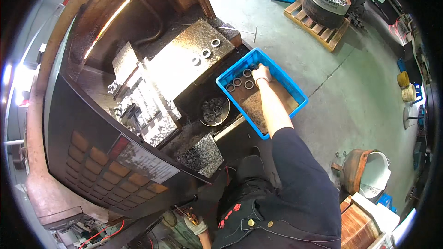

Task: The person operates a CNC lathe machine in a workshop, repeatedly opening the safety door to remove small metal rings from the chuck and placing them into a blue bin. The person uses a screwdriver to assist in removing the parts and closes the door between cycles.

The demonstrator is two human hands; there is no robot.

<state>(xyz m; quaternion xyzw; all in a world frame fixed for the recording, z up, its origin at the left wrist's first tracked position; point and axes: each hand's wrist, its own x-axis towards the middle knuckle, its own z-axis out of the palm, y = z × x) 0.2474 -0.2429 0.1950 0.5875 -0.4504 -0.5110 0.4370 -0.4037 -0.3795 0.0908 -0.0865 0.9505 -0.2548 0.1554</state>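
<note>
My right arm reaches into a blue plastic bin. My right hand is closed there, its fingertips pointing down at a metal ring that the hand mostly hides. Beside it, several more metal rings lie spaced apart on the bin's brown bottom. At the lower edge, my left hand, in a light glove, is closed round an orange-brown tool with a thin shaft; its kind is unclear. Three rings stand in a line on the speckled metal block left of the bin.
A round pan with several dark rings sits below the block, inside the open machine. Its dark door fills the left. A drum of metal parts stands on a pallet at the far right. Another drum is nearer.
</note>
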